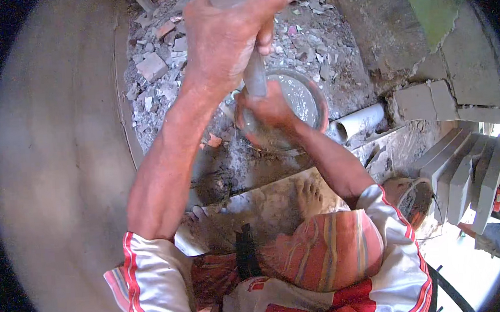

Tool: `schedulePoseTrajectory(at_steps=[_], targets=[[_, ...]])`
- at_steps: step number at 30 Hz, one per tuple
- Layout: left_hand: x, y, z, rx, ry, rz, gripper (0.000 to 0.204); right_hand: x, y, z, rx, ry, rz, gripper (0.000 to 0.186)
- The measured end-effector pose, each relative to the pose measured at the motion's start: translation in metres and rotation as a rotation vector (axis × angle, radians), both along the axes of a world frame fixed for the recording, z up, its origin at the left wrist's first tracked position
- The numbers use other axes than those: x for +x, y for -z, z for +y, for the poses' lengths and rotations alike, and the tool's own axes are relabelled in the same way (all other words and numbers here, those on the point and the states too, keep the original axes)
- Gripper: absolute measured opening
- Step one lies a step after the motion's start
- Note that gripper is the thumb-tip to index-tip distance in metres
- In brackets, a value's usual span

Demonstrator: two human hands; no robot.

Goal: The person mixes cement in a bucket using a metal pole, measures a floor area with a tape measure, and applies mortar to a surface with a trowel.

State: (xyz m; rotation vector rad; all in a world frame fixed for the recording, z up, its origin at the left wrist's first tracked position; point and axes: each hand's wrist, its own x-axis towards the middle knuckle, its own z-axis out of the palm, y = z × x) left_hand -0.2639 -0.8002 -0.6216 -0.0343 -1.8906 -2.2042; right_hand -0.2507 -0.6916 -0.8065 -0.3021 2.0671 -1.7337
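A grey, round pole or pipe [255, 78] stands steeply in front of me, its top running out of the upper edge. My left hand [222, 34] is wrapped around its upper part, the thumb stretched to the right. Lower down, my right hand [267, 106] closes on the same pole, over a round, reddish-rimmed basin [322, 103]. Wet grey mix [303, 92] glistens inside the basin. Whatever is at the pole's lower end is hidden by my right hand.
Broken masonry rubble [152, 66] covers the ground around the basin. A smooth wall [61, 156] rises at left. To the right lie a white pipe [363, 120], a bucket [408, 195] and several leaning grey slabs [462, 160]. My bare foot [310, 198] rests on a ledge [275, 191].
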Motion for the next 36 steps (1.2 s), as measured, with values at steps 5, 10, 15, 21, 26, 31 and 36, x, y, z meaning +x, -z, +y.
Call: schedulePoseTrajectory(at_steps=[5,10,15,21,26,31,36], targets=[[0.0,0.0,0.0,-0.031,-0.006,0.047,0.025,-0.027,0.005,-0.006,-0.042,0.083,0.137,0.025],[0.005,0.025,0.0,-0.041,0.042,0.143,0.025,-0.037,0.015,0.017,0.018,-0.013,0.218,0.018],[0.023,0.043,0.0,0.141,0.109,0.099,0.028,-0.01,0.016,0.041,0.046,0.01,0.194,0.018],[0.015,0.028,-0.013,0.284,0.052,-0.024,0.027,0.016,0.005,0.026,0.113,0.015,0.03,0.018],[0.007,0.006,-0.009,0.098,0.016,-0.061,0.025,0.011,0.007,-0.002,-0.02,0.022,-0.009,0.022],[0.0,0.0,0.002,-0.053,0.014,-0.057,0.024,-0.009,0.007,-0.009,-0.036,0.122,-0.019,0.023],[0.002,0.018,0.007,-0.036,0.013,0.181,0.027,-0.037,0.014,0.013,-0.079,0.022,0.254,0.017]])
